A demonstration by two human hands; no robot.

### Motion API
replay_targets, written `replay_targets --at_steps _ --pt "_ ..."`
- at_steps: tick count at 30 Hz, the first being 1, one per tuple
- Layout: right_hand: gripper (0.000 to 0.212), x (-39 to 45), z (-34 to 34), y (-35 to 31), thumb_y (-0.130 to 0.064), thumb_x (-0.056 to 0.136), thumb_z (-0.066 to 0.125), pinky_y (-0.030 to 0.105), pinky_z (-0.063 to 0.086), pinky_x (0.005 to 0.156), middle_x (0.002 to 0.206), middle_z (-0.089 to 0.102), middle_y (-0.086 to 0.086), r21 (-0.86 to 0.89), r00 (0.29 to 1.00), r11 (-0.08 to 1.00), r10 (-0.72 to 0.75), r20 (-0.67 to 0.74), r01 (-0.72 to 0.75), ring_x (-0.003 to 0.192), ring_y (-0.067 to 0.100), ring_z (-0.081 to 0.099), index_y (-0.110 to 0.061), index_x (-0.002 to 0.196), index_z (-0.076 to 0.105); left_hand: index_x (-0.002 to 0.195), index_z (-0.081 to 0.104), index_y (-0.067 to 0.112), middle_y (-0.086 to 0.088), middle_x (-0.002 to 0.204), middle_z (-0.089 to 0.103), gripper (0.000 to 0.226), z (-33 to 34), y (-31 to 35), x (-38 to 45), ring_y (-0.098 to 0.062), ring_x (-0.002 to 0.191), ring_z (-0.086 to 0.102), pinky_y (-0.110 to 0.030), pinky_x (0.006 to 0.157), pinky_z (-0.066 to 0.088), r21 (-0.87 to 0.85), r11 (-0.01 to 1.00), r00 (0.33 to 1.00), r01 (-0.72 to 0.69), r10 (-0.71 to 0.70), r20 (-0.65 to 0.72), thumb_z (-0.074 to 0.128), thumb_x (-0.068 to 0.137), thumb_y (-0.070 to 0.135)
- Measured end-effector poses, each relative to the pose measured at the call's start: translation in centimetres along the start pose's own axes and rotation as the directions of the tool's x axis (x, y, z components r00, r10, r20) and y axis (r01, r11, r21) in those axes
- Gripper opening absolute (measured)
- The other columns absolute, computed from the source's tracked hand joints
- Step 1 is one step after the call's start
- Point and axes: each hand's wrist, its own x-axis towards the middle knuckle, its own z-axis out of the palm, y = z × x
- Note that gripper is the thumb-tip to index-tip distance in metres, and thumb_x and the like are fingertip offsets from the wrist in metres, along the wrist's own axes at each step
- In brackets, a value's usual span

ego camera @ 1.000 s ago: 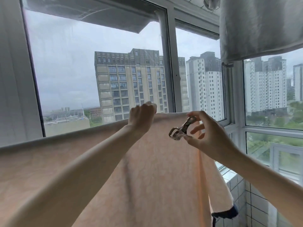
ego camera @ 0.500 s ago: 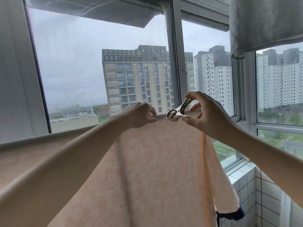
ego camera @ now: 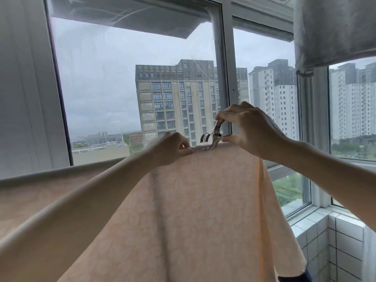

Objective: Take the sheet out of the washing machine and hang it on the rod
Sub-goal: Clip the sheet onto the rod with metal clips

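A peach patterned sheet [ego camera: 199, 204] hangs draped over the rod, which it hides along its top fold. My left hand [ego camera: 173, 147] pinches the fold at the top of the sheet. Just to its right, my right hand [ego camera: 250, 129] squeezes a shiny metal clothes clip [ego camera: 211, 137] between thumb and fingers. The clip's jaws are spread and its lower jaw touches the top fold of the sheet.
Large windows [ego camera: 126, 88] with grey frames stand right behind the rod. A grey cloth [ego camera: 333, 27] hangs at the upper right. A white tiled ledge [ego camera: 325, 231] runs under the right window. A dark item [ego camera: 293, 278] shows at the sheet's lower right.
My right hand has brought the clip down and left onto the sheet's top fold with its jaws spread. My left hand has gone from a loose hold to pinching the fold beside it.
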Motion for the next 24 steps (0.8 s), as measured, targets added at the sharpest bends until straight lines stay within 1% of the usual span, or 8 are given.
replay_targets --at_steps 6,10,13,16,18,20,22,24 --pt "0.058 1.8 0.4 0.3 -0.034 0.069 0.080 0.031 0.038 0.085 0.118 0.066 -0.003 -0.027 0.999 1.000 0.008 0.050 -0.007 0.101 0.013 0.042 -0.021 0.123 0.063 0.089 0.071 0.013 -0.001 0.083 0.069 0.026 0.2 0.1 0.0 -0.014 0.074 0.062 -0.038 0.074 0.055 0.031 1.000 1.000 -0.002 0.003 -0.016 0.065 0.088 0.038" --pt "0.060 3.3 1.7 0.9 -0.047 0.062 0.079 0.030 0.037 0.073 0.108 0.061 -0.002 0.035 0.977 0.999 0.018 0.214 -0.026 0.094 0.014 0.045 -0.034 0.118 0.063 0.086 0.070 0.013 0.000 0.081 0.068 0.026 0.2 0.3 -0.1 -0.015 0.072 0.062 -0.038 0.071 0.054 0.043 0.999 1.000 -0.008 0.009 -0.022 0.065 0.088 0.039" --pt "0.066 4.0 2.4 1.2 -0.050 0.061 0.078 0.028 0.036 0.073 0.101 0.052 -0.003 0.058 0.959 0.998 0.017 0.284 -0.035 0.095 0.016 0.046 -0.035 0.123 0.060 0.085 0.069 0.013 0.000 0.078 0.068 0.027 0.3 0.3 -0.3 -0.014 0.070 0.063 -0.037 0.069 0.054 0.041 0.999 1.000 0.003 -0.002 -0.022 0.064 0.089 0.040" --pt "0.078 4.4 2.7 1.0 -0.043 0.070 0.078 0.035 0.041 0.095 0.120 0.053 -0.005 0.119 0.924 0.991 0.015 0.382 -0.065 0.113 0.014 0.041 -0.025 0.139 0.047 0.085 0.069 0.013 -0.001 0.076 0.068 0.028 0.3 0.2 -0.4 -0.015 0.069 0.062 -0.036 0.067 0.054 0.048 0.999 0.999 0.015 -0.013 -0.035 0.063 0.089 0.040" --pt "0.081 4.6 3.0 0.9 -0.038 0.075 0.076 0.040 0.035 0.110 0.140 0.050 0.005 0.153 0.908 0.983 0.026 0.418 -0.098 0.132 0.021 0.040 -0.016 0.143 0.040 0.089 0.070 0.014 0.000 0.077 0.068 0.028 0.3 0.2 -0.4 -0.013 0.068 0.062 -0.035 0.065 0.054 0.064 0.998 0.999 0.021 -0.018 -0.039 0.062 0.090 0.040" --pt "0.077 4.5 3.1 0.6 -0.031 0.082 0.073 0.034 0.034 0.111 0.145 0.044 0.013 0.143 0.902 0.982 0.048 0.430 -0.120 0.133 0.025 0.041 -0.010 0.146 0.035 0.093 0.070 0.015 0.002 0.078 0.068 0.028 0.2 0.3 -0.7 -0.013 0.068 0.062 -0.035 0.066 0.055 0.112 0.994 0.999 0.001 0.004 -0.044 0.059 0.092 0.042" --pt "0.072 4.1 3.0 0.1 -0.022 0.088 0.067 0.027 0.040 0.100 0.141 0.047 0.019 0.113 0.902 0.986 0.060 0.427 -0.119 0.118 0.029 0.053 -0.007 0.147 0.030 0.097 0.067 0.019 0.005 0.079 0.066 0.028 0.2 0.6 -1.2 -0.013 0.069 0.061 -0.033 0.066 0.053 0.193 0.981 0.997 -0.035 0.046 -0.054 0.054 0.094 0.044" --pt "0.066 3.6 2.7 -0.9 -0.014 0.090 0.062 0.030 0.045 0.096 0.131 0.054 0.018 0.094 0.927 0.993 0.031 0.374 -0.071 0.109 0.027 0.056 -0.007 0.147 0.030 0.095 0.063 0.024 0.007 0.077 0.062 0.026 0.1 0.5 -2.0 -0.013 0.070 0.059 -0.029 0.065 0.047 0.263 0.964 0.995 -0.046 0.068 -0.075 0.050 0.095 0.046"
